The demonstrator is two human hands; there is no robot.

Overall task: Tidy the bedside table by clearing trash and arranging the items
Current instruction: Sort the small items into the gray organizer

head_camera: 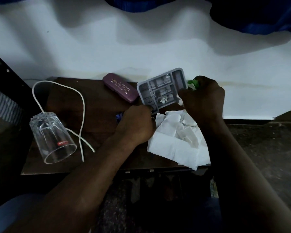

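Tilted grey compartmented tray (142,91), gripped by left hand (136,125), seemingly holds crumpled scrap (163,99).

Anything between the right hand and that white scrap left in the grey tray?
Nothing visible lies between them. The white scrap sits uncovered in a middle compartment of the grey tray, just left of the right hand; only the tray's own low dividers cross the gap. That hand grips a green-and-white wad.

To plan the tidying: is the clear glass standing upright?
No, the clear glass lies on its side on the table, its open mouth toward the camera.
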